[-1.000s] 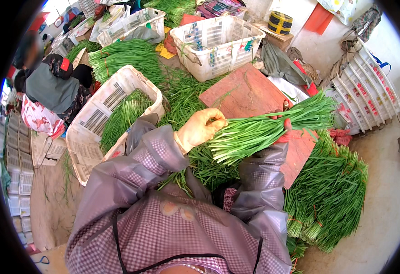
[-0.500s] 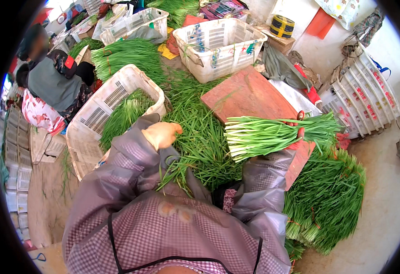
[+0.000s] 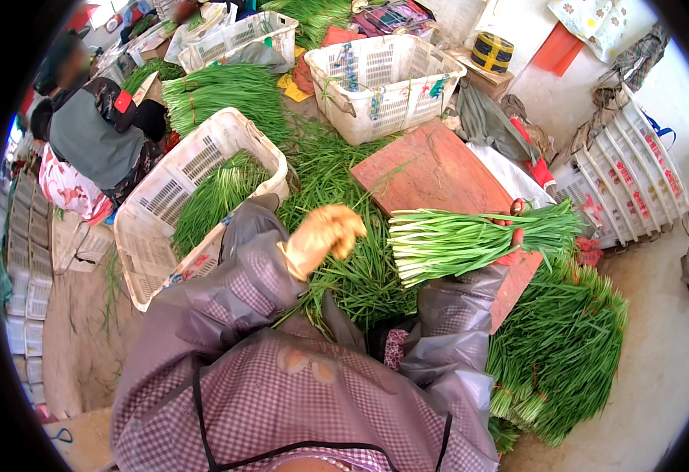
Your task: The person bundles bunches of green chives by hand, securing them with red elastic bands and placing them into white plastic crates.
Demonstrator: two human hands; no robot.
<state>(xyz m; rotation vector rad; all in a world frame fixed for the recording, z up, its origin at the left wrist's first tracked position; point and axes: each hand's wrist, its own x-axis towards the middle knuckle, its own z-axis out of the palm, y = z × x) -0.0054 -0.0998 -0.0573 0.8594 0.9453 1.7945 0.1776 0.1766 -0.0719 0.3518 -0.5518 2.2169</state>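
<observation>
My right hand, in a red glove, is closed around a bunch of garlic chives. The pale stems point left and the green leaves fan out to the right, above a reddish-brown board. My left hand, in a yellow-orange glove, is raised in front of me with its fingers curled and slightly blurred; whether anything is in them cannot be seen. Below and beyond it lies a heap of loose green leaves. Tied chive bundles are stacked at my right side.
A white plastic crate with a chive bundle stands at my left, another crate beyond the board. Stacked crates lean by the right wall. At the far left a person sits near more chives.
My left hand has moved right and slightly toward me, over the loose leaves. My right hand keeps hold of the chives in nearly the same place.
</observation>
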